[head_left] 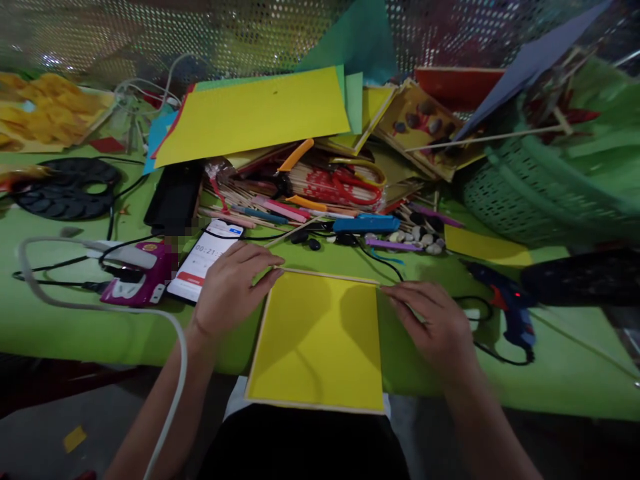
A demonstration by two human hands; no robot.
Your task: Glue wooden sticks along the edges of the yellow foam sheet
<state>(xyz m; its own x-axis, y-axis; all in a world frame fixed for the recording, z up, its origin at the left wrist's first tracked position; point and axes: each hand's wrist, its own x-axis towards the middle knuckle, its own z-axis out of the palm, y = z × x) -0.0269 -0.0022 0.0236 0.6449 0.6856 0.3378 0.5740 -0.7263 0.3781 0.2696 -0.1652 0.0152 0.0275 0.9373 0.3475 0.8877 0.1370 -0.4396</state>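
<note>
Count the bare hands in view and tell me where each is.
2: the left hand at the left end of the thin stick, the right hand at the stick's right end.

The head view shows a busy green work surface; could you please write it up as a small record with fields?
Left hand: the left hand pinches the left end of a thin pale wooden stick
Right hand: the right hand has fingertips at its right end; grip unclear
Centre: rectangular yellow sheet, stick along its far edge
Left side: white-screened smartphone, purple-and-white power socket block
Right side: dark blue glue gun, red light showing
Far right: green plastic basket
</note>
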